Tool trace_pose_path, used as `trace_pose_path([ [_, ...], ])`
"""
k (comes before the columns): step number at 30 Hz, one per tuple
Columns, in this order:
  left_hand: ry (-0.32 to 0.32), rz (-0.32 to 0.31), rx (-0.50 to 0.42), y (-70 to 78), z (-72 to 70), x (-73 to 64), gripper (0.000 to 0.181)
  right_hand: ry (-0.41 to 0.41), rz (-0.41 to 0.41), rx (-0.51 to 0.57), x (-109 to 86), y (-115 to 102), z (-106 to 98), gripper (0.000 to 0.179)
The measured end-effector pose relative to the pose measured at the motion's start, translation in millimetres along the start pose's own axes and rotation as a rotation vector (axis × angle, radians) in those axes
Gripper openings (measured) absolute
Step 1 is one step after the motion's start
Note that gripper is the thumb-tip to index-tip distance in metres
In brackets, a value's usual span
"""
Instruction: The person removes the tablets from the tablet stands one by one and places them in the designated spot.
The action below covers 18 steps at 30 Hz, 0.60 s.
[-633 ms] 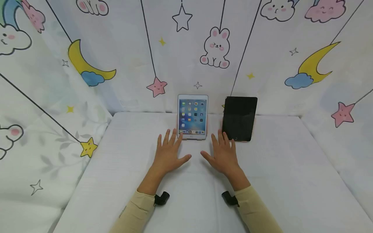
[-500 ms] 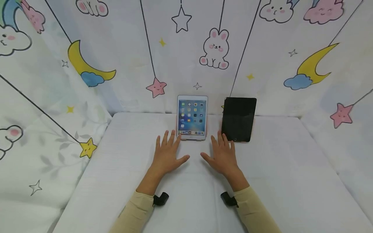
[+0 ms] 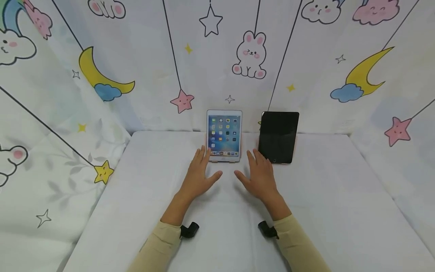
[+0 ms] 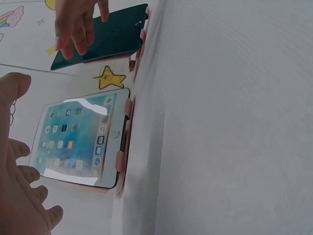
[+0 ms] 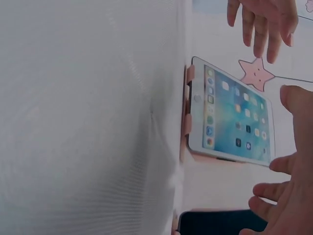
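A white tablet (image 3: 224, 134) with its home screen lit leans on a pink stand (image 4: 128, 107) at the back of the table. To its right, a black tablet (image 3: 279, 138) with a dark screen is propped the same way. My left hand (image 3: 197, 175), fingers extended and thumb spread, hovers in front of the white tablet, its fingertips overlapping the lower left edge in the head view. My right hand (image 3: 261, 175) is held likewise, its fingertips by the black tablet's lower left corner. Both hands hold nothing.
White cloth covers the table (image 3: 224, 234). Behind it and at the sides hangs a curtain (image 3: 149, 68) printed with moons, stars and a rabbit. A black wrist camera (image 3: 189, 230) sits at the left sleeve, another camera (image 3: 267, 229) at the right.
Both hands have risen slightly and turned a little, their fingers drawn closer together. The two tablets stay where they were.
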<state>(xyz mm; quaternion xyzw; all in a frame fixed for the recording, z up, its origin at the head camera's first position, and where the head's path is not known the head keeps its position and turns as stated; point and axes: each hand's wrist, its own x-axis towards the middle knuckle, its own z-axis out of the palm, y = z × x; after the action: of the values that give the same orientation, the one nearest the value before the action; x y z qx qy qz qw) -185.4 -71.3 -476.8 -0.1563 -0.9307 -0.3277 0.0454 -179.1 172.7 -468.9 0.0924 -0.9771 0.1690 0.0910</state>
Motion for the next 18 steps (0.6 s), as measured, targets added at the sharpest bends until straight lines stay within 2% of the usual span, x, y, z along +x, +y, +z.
trace_pose_path([
  [2, 0.019, 0.010, -0.069, 2.0, -1.4, 2.8, 0.090, 0.035, -0.008, 0.047, 2.2, -1, -3, 0.088],
  [5, 0.056, 0.024, -0.119, 3.9, -3.7, 7.1, 0.089, 0.071, -0.013, 0.113, 6.2, -2, -7, 0.085],
  [11, 0.179, 0.042, -0.244, 3.1, -8.6, 22.4, 0.086, 0.113, 0.023, 0.234, 17.9, -7, -17, 0.080],
  [14, 0.248, 0.021, -0.322, 1.8, -8.4, 32.9, 0.084, 0.148, 0.084, 0.351, 26.2, -11, -18, 0.074],
  [18, 0.321, -0.040, -0.434, -0.3, -4.4, 44.3, 0.080, 0.223, 0.146, 0.498, 40.4, -14, -11, 0.065],
])
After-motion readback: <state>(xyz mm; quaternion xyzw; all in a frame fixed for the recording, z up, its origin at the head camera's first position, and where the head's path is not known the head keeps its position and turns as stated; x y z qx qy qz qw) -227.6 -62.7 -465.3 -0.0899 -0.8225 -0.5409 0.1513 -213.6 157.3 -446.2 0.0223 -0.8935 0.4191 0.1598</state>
